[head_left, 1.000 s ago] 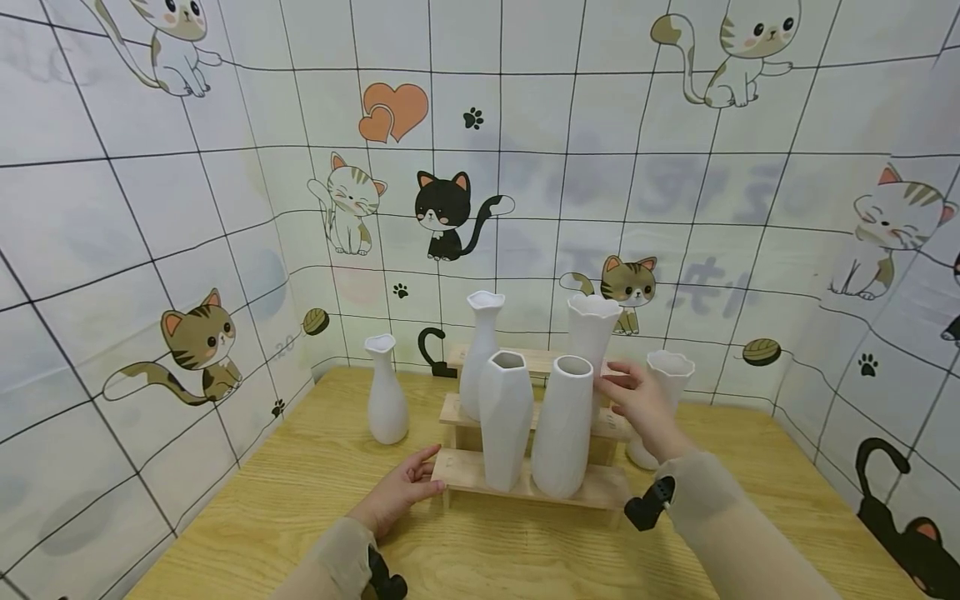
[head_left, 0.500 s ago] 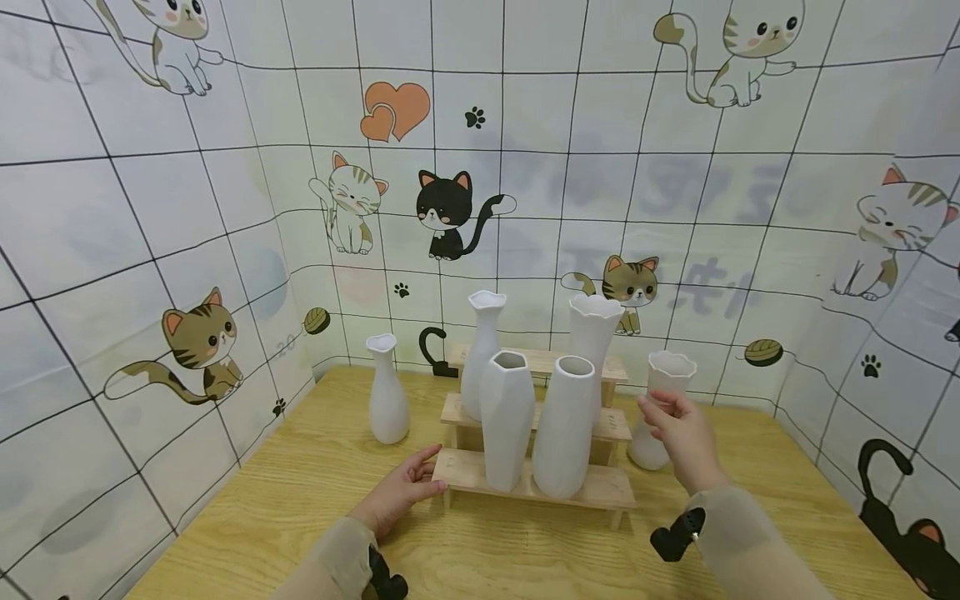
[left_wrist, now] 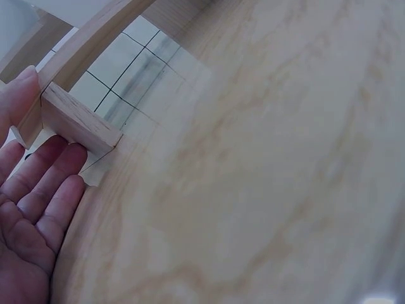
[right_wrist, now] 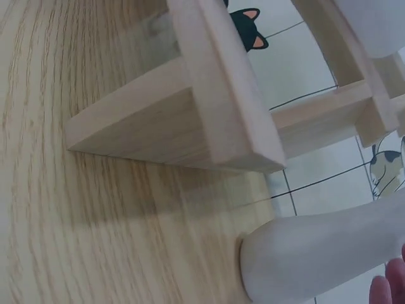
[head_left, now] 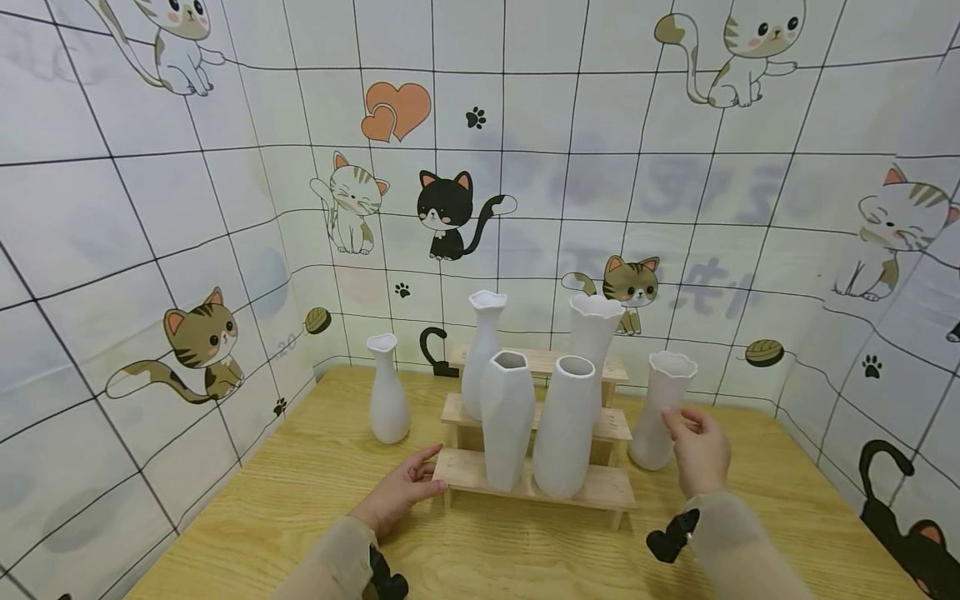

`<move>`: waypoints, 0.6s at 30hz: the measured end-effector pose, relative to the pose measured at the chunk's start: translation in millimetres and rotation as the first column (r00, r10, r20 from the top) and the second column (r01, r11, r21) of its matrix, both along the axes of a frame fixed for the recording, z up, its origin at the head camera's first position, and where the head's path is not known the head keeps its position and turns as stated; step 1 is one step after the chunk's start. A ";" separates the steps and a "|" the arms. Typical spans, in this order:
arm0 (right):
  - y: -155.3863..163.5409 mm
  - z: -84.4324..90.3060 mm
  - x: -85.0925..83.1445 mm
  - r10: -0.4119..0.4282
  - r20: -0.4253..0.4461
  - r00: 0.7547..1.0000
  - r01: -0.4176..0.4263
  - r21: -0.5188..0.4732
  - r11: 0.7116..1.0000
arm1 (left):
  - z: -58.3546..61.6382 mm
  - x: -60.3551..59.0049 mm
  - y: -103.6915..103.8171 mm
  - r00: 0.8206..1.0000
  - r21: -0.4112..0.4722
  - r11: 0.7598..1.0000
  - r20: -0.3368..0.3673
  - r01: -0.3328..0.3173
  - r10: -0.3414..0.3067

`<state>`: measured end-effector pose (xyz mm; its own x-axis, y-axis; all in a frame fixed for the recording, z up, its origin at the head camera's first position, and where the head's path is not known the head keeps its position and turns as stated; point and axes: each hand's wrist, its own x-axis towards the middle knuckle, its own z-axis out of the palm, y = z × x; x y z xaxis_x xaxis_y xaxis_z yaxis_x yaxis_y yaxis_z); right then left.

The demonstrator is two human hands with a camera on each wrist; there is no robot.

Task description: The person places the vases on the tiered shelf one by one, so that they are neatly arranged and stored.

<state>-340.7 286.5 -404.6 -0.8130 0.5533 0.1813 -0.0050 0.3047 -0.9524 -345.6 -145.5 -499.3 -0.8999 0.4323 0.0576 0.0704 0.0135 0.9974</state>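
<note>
Wooden table [head_left: 315,517] carries three-step wooden rack [head_left: 536,487]; four white vases stand on its steps. Wavy-rimmed white vase [head_left: 660,408] stands upright on table just right of rack, long axis vertical, mouth up. No readable writing on vases. Right hand [head_left: 701,450] beside vase, fingers curled toward its neck; contact unclear. Left hand [head_left: 397,492] flat on table, fingers relaxed, tips touching rack's left end, holding nothing.

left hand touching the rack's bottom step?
Touching. The left wrist view shows the left hand with fingers pressed against the end of the rack step's wood block, no gap. The head view agrees.
</note>
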 end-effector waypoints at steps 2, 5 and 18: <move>0.6 -4.6 -2.9 -0.027 0.009 1.000 0.027 -0.003 1.000 | 0.0 0.5 0.1 1.000 -0.009 1.000 -0.004 0.001 -0.001; -0.6 -8.0 -5.7 -0.040 0.019 0.999 0.041 -0.038 0.998 | 0.2 0.8 0.3 1.000 -0.017 1.000 -0.004 -0.001 0.001; -4.5 -22.3 -23.2 0.031 0.044 0.999 -0.021 -0.215 0.976 | 0.4 1.3 0.8 1.000 0.000 1.000 0.001 0.001 -0.001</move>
